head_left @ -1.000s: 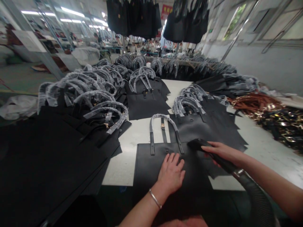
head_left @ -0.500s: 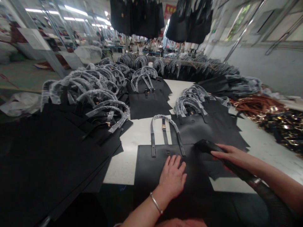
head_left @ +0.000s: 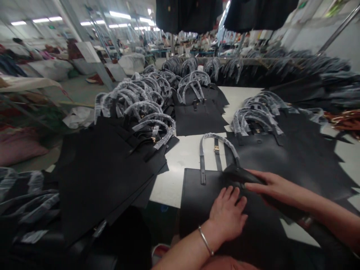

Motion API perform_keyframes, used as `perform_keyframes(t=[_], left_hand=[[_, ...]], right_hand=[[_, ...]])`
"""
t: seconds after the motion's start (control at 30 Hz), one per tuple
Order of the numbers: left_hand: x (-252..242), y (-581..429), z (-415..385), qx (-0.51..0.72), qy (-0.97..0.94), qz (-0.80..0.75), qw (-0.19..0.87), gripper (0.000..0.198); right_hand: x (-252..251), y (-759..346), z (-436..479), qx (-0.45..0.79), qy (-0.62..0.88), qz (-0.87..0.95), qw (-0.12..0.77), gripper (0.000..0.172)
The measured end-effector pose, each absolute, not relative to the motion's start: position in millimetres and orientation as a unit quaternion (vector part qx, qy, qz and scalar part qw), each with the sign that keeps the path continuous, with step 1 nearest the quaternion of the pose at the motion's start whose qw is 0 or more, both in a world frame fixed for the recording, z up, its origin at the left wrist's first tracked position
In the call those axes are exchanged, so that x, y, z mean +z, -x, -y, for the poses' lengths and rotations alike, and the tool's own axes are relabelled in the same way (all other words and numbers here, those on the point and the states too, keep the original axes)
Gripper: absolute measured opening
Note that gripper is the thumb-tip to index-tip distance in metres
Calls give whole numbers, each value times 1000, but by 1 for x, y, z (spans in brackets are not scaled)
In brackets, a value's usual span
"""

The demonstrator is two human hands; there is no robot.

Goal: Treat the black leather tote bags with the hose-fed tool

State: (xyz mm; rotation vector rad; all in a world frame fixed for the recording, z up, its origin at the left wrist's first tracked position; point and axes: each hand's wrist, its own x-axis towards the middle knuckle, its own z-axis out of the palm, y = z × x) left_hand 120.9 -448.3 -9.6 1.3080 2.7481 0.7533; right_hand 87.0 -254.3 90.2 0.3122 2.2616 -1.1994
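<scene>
A black handbag panel (head_left: 197, 195) lies in front of me, its looped handle (head_left: 203, 150) partly wrapped in clear plastic. A narrow black strap with a gold buckle (head_left: 216, 149) lies within the loop. My left hand (head_left: 228, 215), a silver bangle on its wrist, rests flat on the panel with fingers spread. My right hand (head_left: 274, 186) grips a black handheld tool (head_left: 237, 174) with what looks like a thick black hose running back under the forearm. The tool's head is at the panel's top edge, covering the handle's right base; whether it touches is unclear.
Stacked black bag panels (head_left: 107, 157) with wrapped handles lie at left. Another stack (head_left: 298, 153) lies at right, and a third (head_left: 199, 118) behind on the white table (head_left: 171, 187). Black bags (head_left: 191, 15) hang overhead. Brown straps (head_left: 347, 122) lie far right.
My view has swung left, so the scene sits further right. The tool in my right hand has moved left along the panel's top edge to the handle's right base. My left hand stays on the panel.
</scene>
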Motion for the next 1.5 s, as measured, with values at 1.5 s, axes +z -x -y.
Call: perform_keyframes(t=[1.5], left_hand=[[-16, -123, 443, 243, -398, -885, -24, 47]], right_hand=[[90, -72, 302, -507, -78, -789, 339, 54]])
